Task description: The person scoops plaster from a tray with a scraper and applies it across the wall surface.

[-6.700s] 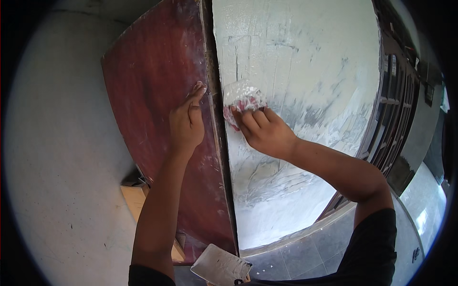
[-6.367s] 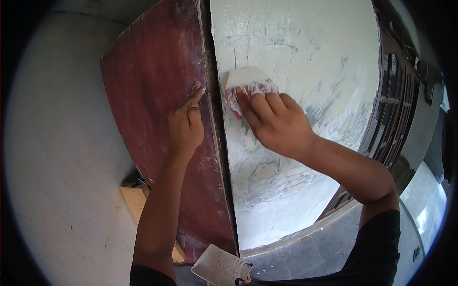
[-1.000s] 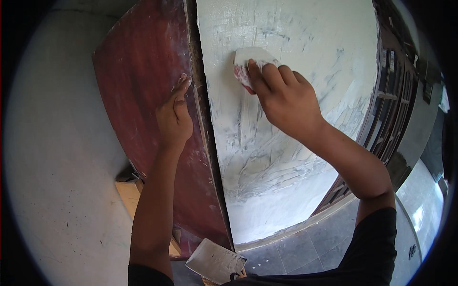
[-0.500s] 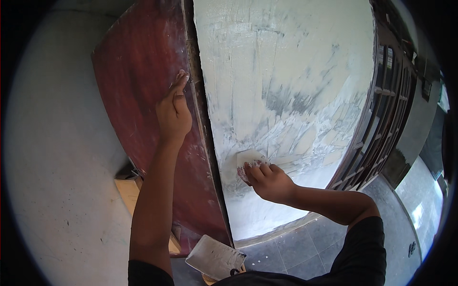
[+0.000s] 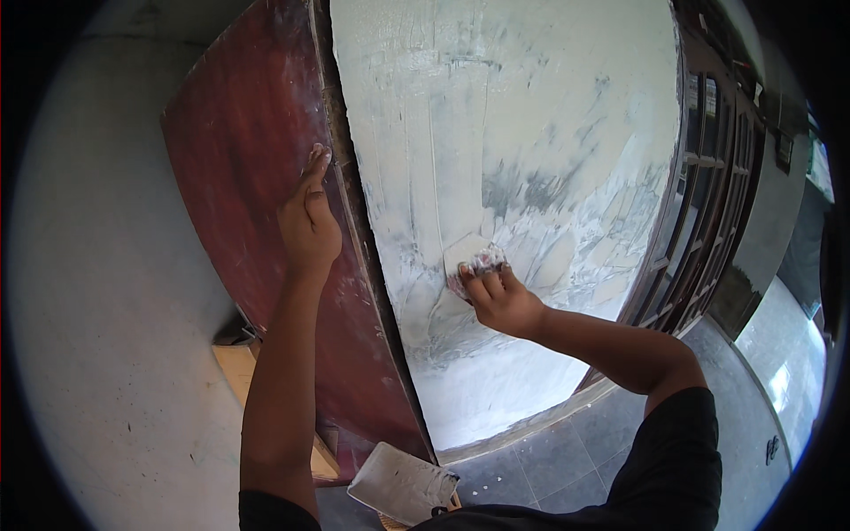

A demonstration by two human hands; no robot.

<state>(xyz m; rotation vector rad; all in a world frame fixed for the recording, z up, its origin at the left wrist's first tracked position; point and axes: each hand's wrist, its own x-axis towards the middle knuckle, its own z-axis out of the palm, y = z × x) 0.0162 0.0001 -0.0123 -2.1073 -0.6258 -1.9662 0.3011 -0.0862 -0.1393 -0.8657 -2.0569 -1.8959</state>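
Note:
My left hand [image 5: 308,221] lies against a dark red wooden door panel [image 5: 243,133], its fingers stretched upward near the panel's right edge, holding nothing. White smears cover its fingertips. In my right hand [image 5: 506,306] is a flat, pale putty scraper [image 5: 459,251], pressed to the wall [image 5: 540,97]. The fingers grip its lower part, which is caked with white paste. Around the scraper the wall is streaked with creamy white filler, and grey patches show through above and to the right of it. Below, the surface is a smoother white.
A rectangular tray [image 5: 390,482] smeared with white paste sits low in front of my body. Behind my left forearm is a light wooden piece [image 5: 234,367]. A dark framed window [image 5: 699,203] stands right of the wall, and grey floor tiles [image 5: 553,456] hold white crumbs.
My right hand has slid the scraper upward along the wall. My left hand stays on the door panel. The whole view has shifted slightly.

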